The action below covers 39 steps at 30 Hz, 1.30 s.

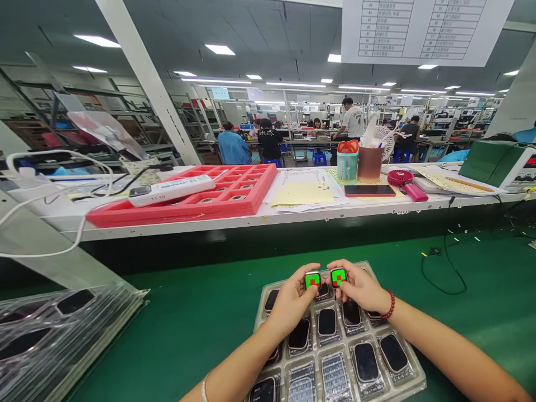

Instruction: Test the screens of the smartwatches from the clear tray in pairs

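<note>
My left hand [294,298] grips a smartwatch [312,281] whose lit screen shows green and red blocks, the thumb resting on its lower edge. A second smartwatch [338,277] with a similar green and red screen is in my right hand [360,288], thumb on the glass. The two watches are held side by side, a small gap between them, above a clear plastic tray [315,357]. Dark-screened watches, such as one watch [327,322], sit in several of its pockets. Two pockets in the front row hold no watch. My forearms cover part of the tray.
Stacked clear trays [104,318] with watches stand at the left on the green mat [188,312]. A black cable [446,273] lies right. On the shelf are a red foam tray [234,209], papers [304,192], a phone [369,191], cups [347,166] and a green instrument [488,163]. People work beyond.
</note>
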Each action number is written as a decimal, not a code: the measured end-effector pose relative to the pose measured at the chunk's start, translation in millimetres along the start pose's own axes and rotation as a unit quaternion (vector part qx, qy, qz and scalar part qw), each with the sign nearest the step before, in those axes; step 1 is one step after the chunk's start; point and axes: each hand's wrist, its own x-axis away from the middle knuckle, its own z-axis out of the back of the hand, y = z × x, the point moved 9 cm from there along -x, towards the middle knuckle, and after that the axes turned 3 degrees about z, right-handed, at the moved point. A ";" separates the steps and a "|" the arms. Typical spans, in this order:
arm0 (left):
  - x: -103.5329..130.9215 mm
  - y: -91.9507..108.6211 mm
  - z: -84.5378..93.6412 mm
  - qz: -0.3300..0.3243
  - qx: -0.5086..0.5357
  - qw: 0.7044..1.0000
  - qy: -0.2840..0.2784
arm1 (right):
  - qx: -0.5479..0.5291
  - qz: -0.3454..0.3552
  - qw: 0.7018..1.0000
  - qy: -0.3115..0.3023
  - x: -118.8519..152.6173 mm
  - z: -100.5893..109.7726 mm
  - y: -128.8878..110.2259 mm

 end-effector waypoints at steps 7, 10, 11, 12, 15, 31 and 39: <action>-1.4 -0.9 2.1 -0.010 -0.019 1.000 0.003 | 0.003 0.005 1.000 -0.010 -1.2 -1.2 0.5; -0.5 -3.0 1.9 -0.005 -0.030 1.000 0.004 | 0.000 -0.004 1.000 -0.008 -1.0 -1.5 0.6; 0.1 -3.4 1.0 -0.003 -0.029 1.000 0.000 | 0.003 -0.003 1.000 -0.007 -0.8 -1.6 -0.3; 0.8 -3.6 -0.2 -0.002 -0.024 1.000 -0.005 | 0.007 0.000 1.000 -0.004 -0.5 -1.6 -1.7; 2.1 -3.4 -4.2 0.000 -0.007 1.000 -0.023 | 0.016 0.011 1.000 0.003 0.2 -2.1 -6.7; 1.3 -2.6 -3.0 0.012 -0.016 1.000 -0.014 | 0.012 -0.003 1.000 0.000 -0.3 -0.5 -7.1; -0.3 -3.6 -0.9 0.015 -0.012 1.000 -0.002 | 0.019 -0.003 1.000 0.010 -1.9 2.6 -2.7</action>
